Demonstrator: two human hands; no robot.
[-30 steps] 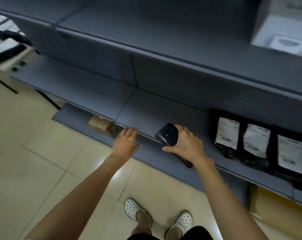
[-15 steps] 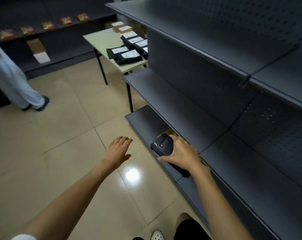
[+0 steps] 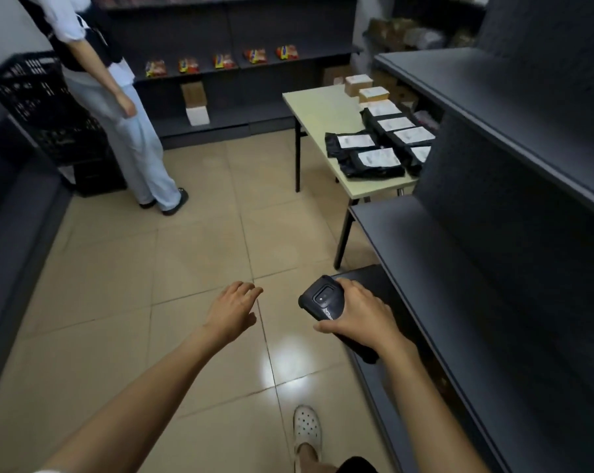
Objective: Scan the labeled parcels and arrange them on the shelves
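My right hand [image 3: 360, 317] grips the handheld scanner [image 3: 322, 302], left hand [image 3: 232, 310] empty, fingers relaxed; black labeled parcels [image 3: 374, 162] unscanned on table [image 3: 322, 110], nearby shelves [image 3: 459, 268] bare.

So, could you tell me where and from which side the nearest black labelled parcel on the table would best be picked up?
Probably by its long edges, coming from above with the free left hand. That parcel lies flat, label up, near the table corner, with another parcel close behind. The right hand grips the scanner.
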